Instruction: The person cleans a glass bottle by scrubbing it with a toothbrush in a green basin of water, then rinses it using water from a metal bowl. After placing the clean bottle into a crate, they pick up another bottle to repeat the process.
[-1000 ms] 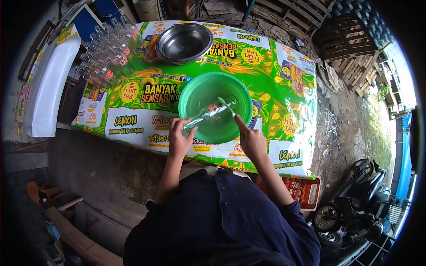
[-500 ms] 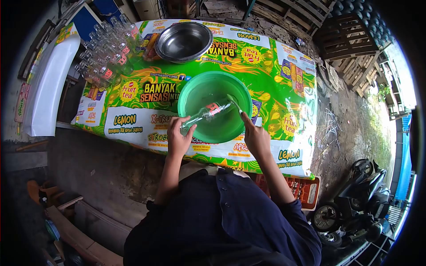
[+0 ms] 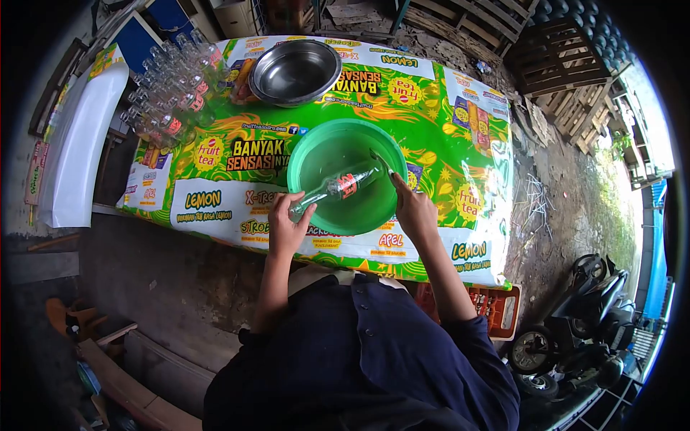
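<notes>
My left hand (image 3: 290, 221) is closed around the near-left end of a clear glass bottle (image 3: 327, 192) with a red and white label. The bottle lies at a slant over the green plastic basin (image 3: 296, 154), its far end pointing up and right. At the basin's right rim, my right hand (image 3: 415, 208) grips a slim brush (image 3: 382, 162) by its handle. The brush's head reaches over the basin, close beside the bottle's far end. Water shows in the basin.
Many similar glass bottles (image 3: 176, 97) stand grouped at the table's left end. A metal bowl (image 3: 296, 72) sits behind the basin. The table has a printed green and white cover (image 3: 460, 169). A red crate (image 3: 496, 312) is below the right front edge, and a motorcycle (image 3: 568, 323) stands farther right.
The bottle has turned in my left hand, so its label shows more fully and sits slightly lower. The brush has tilted a little, its head slightly higher, with my right hand still near the rim.
</notes>
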Tool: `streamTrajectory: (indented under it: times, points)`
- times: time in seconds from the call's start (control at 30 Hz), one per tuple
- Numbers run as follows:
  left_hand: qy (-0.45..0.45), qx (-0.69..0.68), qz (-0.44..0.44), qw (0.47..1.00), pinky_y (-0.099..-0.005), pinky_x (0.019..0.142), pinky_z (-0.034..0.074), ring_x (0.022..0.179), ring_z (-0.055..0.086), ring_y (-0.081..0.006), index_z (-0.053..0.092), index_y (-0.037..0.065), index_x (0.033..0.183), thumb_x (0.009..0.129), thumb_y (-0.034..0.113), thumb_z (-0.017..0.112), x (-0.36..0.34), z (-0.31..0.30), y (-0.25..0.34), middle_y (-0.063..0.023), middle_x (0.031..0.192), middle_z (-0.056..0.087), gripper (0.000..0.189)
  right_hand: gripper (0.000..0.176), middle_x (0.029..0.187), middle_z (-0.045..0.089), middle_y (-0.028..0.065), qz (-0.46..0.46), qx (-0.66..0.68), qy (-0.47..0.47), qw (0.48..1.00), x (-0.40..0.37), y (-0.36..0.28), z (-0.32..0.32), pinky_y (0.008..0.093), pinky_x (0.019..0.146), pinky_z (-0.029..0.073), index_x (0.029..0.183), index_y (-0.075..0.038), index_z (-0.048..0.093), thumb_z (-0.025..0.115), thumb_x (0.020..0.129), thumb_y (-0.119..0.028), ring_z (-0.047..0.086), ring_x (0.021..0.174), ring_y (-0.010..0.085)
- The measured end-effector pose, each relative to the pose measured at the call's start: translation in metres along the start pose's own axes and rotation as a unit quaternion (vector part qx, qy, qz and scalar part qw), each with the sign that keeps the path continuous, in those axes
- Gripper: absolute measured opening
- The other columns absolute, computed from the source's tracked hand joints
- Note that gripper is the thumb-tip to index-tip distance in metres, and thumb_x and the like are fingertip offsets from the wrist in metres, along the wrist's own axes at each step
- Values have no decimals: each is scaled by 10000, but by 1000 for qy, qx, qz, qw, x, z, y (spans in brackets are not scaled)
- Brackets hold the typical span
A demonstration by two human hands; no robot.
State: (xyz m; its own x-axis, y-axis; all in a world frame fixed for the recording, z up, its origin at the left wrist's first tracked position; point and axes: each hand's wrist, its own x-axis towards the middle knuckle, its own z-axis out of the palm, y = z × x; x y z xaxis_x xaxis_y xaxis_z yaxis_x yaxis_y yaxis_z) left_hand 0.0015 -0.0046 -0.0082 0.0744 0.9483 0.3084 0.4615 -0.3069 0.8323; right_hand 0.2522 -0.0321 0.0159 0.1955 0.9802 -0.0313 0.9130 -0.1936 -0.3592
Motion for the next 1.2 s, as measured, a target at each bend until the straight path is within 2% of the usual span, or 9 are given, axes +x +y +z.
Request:
streamTrajectory:
  times: [0.13,0.23,0.4,0.57,0.77,0.93,1.0,1.07,1.2]
  points:
    - [4,4,15,1000,-313,652,431,762,545,-222,602,10,934,722,115,721,0,1,-6,-90,829,532,265,363,663,601,207,-49,51,-17,997,-17,-28,-4,483,506,469,1250,-272,503,474,892,-215,583,550,388]
    - [6,55,74,996,-338,687,437,791,539,-255,599,15,928,699,88,725,0,-1,-5,-97,831,532,271,381,640,596,206,-110,77,-26,991,-41,-39,-10,490,488,464,1263,-284,487,479,888,-215,577,523,388]
    - [1,60,72,996,-333,761,450,843,554,-254,590,1,911,690,59,723,0,-3,9,-108,866,547,265,355,665,600,212,23,-4,-29,999,-5,-2,-1,477,497,468,1247,-276,506,458,899,-227,600,580,373]
    - [-23,22,39,999,-326,739,459,829,564,-245,588,-2,906,695,43,718,1,-1,1,-107,869,546,252,325,656,589,218,-3,48,-38,998,-1,-9,4,473,532,467,1211,-259,544,458,899,-231,592,600,380]
    - [-12,40,64,997,-328,737,468,848,585,-248,575,-5,853,673,3,723,-2,2,-5,-103,841,534,233,370,564,549,198,-74,80,-40,993,-58,-29,-22,453,443,413,1247,-234,516,497,884,-161,540,462,359]
    - [-20,44,61,997,-333,742,468,852,586,-252,565,-2,823,659,-10,723,0,2,-4,-104,831,529,227,361,568,549,207,18,48,25,998,-25,1,-3,455,438,412,1249,-244,512,468,899,-166,544,467,360]
    - [-21,47,66,996,-332,744,466,852,585,-253,563,-1,816,653,-14,722,1,2,-4,-104,832,529,228,368,572,550,209,6,51,-9,999,-29,-10,-5,452,441,421,1248,-245,512,482,890,-164,547,472,366]
    - [-24,49,67,996,-333,748,464,854,583,-253,561,1,810,647,-18,720,1,1,-4,-104,832,529,229,409,578,563,192,-79,70,-10,994,-50,-32,-5,452,444,434,1267,-254,493,510,871,-153,555,477,360]
    - [-22,53,76,995,-336,750,461,849,577,-252,570,7,839,648,-7,718,1,2,-6,-104,844,535,242,406,563,556,187,-39,50,-20,998,-43,-19,0,449,426,425,1275,-243,485,502,878,-159,554,464,347]
